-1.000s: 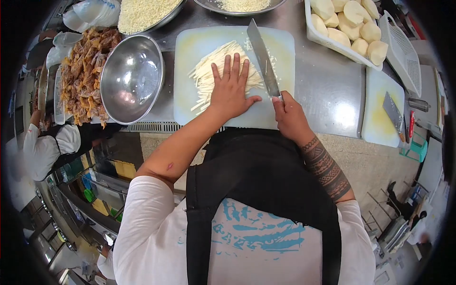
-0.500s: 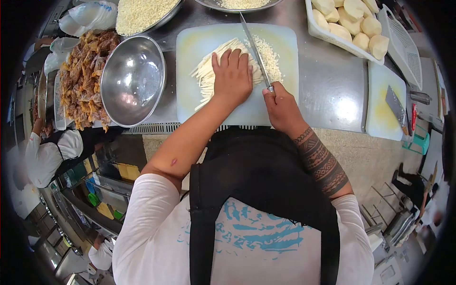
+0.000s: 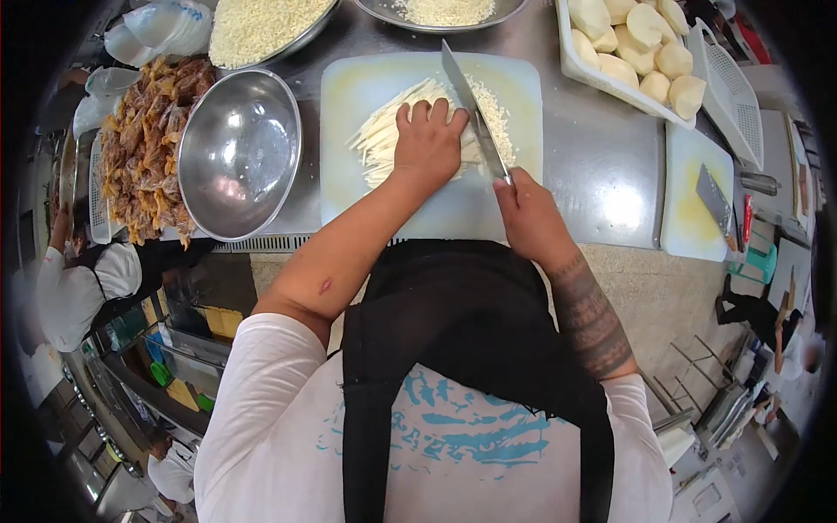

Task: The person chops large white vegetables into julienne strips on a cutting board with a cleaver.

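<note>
white strips lie in a fanned bundle on the white cutting board, far-centre on the steel counter. left hand sits on the bundle's right end, palm down. its fingers are curled and bunched, tips tucked in, pinning the strips flat. loose strip ends stick out left and far-left of the hand.

right hand is closed round the handle of the knife, and the handle is mostly hidden in the fist. blade runs from near-right to far-left, its flat side just beside the left knuckles, edge down at the right end of the bundle. can't tell if steel touches knuckle. diced bits are piled on the board right of the blade, up against it.

around it:
- steel bowl left of the board, rim just beside it
- brown packets heaped further left
- bowl of white dice far-left, second dice bowl far-centre
- white tray far-right, holding peeled chunks
- second board at right, cleaver lying on it

writing: blue print on the white shirt, partly covered by the black apron, not readable. any mark on the knife blade is too small to read.
</note>
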A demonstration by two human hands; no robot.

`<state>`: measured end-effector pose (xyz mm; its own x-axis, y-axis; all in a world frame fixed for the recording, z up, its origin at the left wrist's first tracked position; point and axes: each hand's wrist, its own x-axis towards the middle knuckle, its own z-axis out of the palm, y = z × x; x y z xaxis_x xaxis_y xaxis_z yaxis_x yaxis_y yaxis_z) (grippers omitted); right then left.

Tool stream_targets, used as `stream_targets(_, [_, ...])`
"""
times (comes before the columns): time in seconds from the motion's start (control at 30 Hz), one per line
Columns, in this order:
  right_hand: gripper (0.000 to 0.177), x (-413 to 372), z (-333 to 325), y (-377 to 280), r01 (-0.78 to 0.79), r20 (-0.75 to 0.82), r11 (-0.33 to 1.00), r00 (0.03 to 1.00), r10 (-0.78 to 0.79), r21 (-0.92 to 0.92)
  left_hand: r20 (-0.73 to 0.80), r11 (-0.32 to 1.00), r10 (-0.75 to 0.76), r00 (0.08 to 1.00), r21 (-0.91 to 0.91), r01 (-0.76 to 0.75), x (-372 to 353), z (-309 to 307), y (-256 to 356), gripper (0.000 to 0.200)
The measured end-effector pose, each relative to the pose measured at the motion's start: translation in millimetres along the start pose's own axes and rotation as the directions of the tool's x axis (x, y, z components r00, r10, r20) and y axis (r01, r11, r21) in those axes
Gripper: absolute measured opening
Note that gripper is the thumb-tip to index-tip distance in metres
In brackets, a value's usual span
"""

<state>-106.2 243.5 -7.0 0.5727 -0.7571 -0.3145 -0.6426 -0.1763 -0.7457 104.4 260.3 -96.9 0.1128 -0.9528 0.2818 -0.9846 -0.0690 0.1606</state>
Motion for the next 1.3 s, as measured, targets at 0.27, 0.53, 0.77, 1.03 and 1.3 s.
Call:
stream_targets(0.27, [0.032,5,19,7,0.014,-0.055,1.0,0.998,-0.014,-0.006,0.01,0.999,0.002,1.0,-0.043,-0.002,-1,-2,-1,0.031])
stream_targets(0.53, [0.031,-7,20,1,0.009,-0.051,1.0,0.999,-0.009,-0.005,-0.031,0.999,0.012,0.999,-0.032,-0.013,-4,3,-1,0.03])
stream_targets(0.77, [0.03,-23,30,2,0.045,-0.082,0.999,0.996,-0.045,-0.002,-0.042,0.999,0.001,0.999,-0.039,-0.002,-2,2,-2,0.03])
stream_targets(1.03, [0.029,-16,31,-8,-0.031,-0.035,0.996,0.999,0.034,0.082,-0.03,0.999,-0.001,1.0,-0.041,0.0,1,3,-4,0.029])
stream_targets(1.3, [0.03,-29,25,-28,-0.149,0.035,0.957,0.989,0.145,0.25,-0.081,1.0,0.009,0.997,-0.023,-0.011,0,4,-4,0.028])
